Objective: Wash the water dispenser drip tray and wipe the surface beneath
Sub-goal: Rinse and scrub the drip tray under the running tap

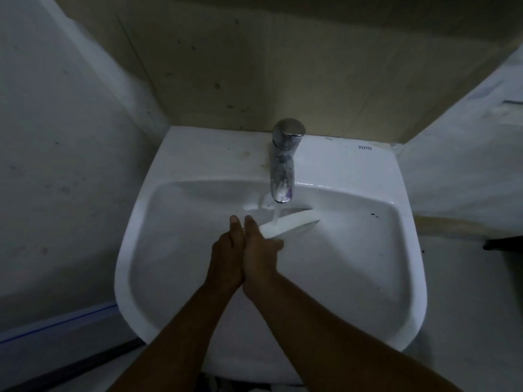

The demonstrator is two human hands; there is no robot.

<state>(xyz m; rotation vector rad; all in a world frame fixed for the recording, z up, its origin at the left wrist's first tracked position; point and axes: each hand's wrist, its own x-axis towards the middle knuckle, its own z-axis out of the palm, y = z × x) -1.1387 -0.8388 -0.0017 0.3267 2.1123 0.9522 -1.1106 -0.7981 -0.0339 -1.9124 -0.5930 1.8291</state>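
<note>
Dim washroom, white ceramic basin (353, 278) at frame centre: under the running chrome tap (283, 165), the right hand (260, 250) grips a white plastic drip tray (293, 223); the left hand (226, 250) presses alongside, its grip hidden.

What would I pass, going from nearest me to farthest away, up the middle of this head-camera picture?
Front rim of the sink → left hand and right hand, side by side → white drip tray under the running water → faucet → tan back wall.
</note>
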